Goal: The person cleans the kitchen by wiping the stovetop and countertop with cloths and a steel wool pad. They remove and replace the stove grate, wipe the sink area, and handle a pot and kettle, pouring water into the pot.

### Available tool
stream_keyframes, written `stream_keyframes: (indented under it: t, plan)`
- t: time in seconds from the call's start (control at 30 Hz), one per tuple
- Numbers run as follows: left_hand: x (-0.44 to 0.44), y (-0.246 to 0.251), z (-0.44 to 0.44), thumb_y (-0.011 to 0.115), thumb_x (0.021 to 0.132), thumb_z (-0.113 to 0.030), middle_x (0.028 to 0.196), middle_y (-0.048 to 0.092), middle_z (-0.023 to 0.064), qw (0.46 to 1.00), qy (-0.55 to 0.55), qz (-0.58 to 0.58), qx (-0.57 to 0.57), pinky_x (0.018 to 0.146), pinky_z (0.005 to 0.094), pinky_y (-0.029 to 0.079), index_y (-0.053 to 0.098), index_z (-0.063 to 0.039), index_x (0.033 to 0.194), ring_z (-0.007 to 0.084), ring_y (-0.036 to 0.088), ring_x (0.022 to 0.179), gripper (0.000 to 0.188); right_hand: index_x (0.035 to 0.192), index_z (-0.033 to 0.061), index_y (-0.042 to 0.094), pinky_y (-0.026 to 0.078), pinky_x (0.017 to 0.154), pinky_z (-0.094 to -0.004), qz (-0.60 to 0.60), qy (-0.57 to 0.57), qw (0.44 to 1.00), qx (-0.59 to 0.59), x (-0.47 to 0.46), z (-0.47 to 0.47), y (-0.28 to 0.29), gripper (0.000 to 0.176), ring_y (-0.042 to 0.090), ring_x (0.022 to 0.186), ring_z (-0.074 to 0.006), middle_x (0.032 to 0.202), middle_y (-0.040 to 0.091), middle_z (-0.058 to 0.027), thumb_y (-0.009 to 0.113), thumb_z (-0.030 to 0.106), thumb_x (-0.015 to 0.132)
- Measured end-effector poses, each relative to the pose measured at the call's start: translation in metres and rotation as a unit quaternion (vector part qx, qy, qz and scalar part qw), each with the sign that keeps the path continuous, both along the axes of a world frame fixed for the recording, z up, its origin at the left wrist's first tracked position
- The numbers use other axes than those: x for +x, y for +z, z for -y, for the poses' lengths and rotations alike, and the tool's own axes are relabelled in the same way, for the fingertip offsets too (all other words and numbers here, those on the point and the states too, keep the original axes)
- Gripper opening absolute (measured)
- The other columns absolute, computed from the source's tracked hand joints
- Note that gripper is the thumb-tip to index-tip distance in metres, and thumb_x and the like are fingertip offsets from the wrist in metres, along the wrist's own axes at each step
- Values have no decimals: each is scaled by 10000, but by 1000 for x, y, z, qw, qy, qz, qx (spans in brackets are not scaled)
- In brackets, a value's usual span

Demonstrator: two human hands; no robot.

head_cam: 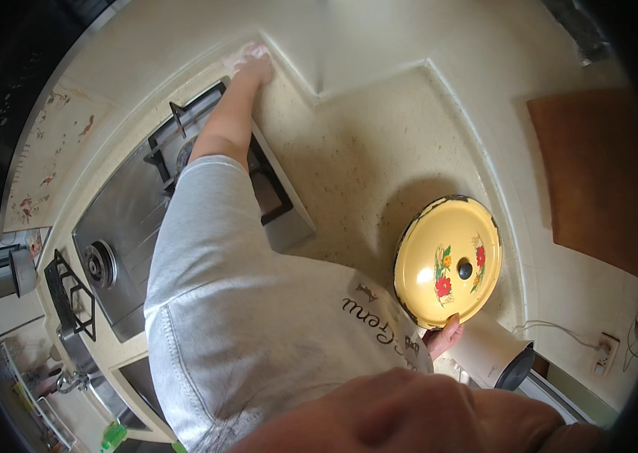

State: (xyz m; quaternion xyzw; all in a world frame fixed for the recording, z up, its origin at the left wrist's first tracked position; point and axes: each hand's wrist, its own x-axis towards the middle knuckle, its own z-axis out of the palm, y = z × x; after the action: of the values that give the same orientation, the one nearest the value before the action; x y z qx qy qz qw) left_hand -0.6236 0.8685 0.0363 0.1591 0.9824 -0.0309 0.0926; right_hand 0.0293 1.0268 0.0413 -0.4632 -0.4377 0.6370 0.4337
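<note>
At the top, my left hand presses a crumpled pale pink-and-white cloth into the counter's back corner, behind the gas hob. That arm reaches across the hob's edge and a black pan support. Lower right, my right hand grips the rim of a yellow enamel lid, its thumb on the upper face. The lid has painted red flowers, a black knob and a chipped dark rim, and is tilted above the speckled counter. Its other fingers are mostly hidden.
A cream cylindrical appliance with a dark end is beside my right hand, near a wall socket with a cable. Another pan support lies left of the hob, near a sink. A brown board is against the right wall.
</note>
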Motion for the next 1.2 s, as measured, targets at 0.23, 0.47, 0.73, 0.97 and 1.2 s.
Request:
stream_keyframes:
  t: [0.23, 0.47, 0.73, 0.97, 1.2]
  plan:
    - [73, -20, -16, 575, 739, -99, 1074, 609, 273, 907, -289, 167, -258, 700, 504, 503, 701, 3, 894, 395, 620, 942, 224, 1131, -4, 495, 437, 874, -351, 37, -19, 998, -41, -1, 3, 5, 352, 560, 972, -207, 1096, 575, -139, 525, 277, 920]
    - [221, -18, -18, 572, 778, -175, 1061, 572, 258, 902, -368, 145, -172, 726, 528, 477, 596, 53, 1074, 412, 527, 1024, 375, 1178, -15, 460, 436, 880, -330, 28, 42, 998, -34, 2, 1, 7, 360, 565, 991, -211, 1118, 572, -152, 453, 263, 949]
    - [190, -2, -7, 549, 776, -127, 1244, 416, 318, 967, -209, 96, -111, 952, 544, 341, 409, 192, 1182, 495, 399, 1145, 535, 1203, -12, 457, 432, 900, -344, 39, 21, 999, -29, 4, 0, 4, 377, 551, 1025, -215, 1153, 559, -150, 490, 257, 941]
    - [28, -8, -21, 508, 806, -177, 1354, 319, 351, 983, -102, 63, -139, 1059, 503, 255, 227, 155, 1352, 492, 341, 1257, 697, 1164, 5, 483, 429, 887, -353, 61, -58, 996, -33, 4, -1, -6, 387, 543, 984, -205, 1107, 568, -127, 571, 280, 906]
    - [-55, -30, -6, 452, 835, -308, 1460, 211, 283, 993, 72, -8, 96, 1102, 543, 140, 182, -55, 1458, 438, 193, 1362, 725, 1106, 42, 500, 524, 789, -420, 9, -45, 998, -41, 9, -2, -12, 370, 581, 943, -230, 1069, 588, -131, 619, 306, 875]
